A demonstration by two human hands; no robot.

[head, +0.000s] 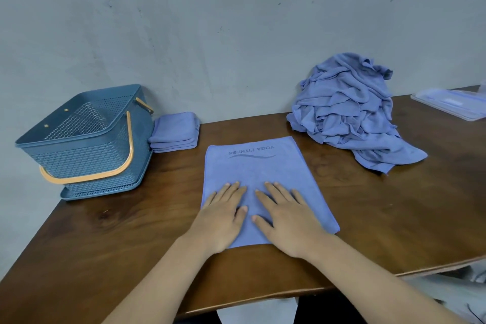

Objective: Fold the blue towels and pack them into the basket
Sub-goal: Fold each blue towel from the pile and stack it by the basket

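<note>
Left hand [223, 221], right hand [287, 221] press towel [253, 171] edge

What can't be made out from here

The near end of the flat towel [260, 179] lies under the left hand [223, 221] and right hand [286, 221], both palms down on it, so its near edge shows only in part. Both forearms run off the bottom edge. The basket [86, 144] covers the left end of the folded stack [176, 131]. I cannot count the towels in it, nor in the crumpled heap [347, 113]. A clear plastic packet [452, 102] is cut by the right edge, its contents blurred. The table [394, 205] runs out of view at right and lower left.
</note>
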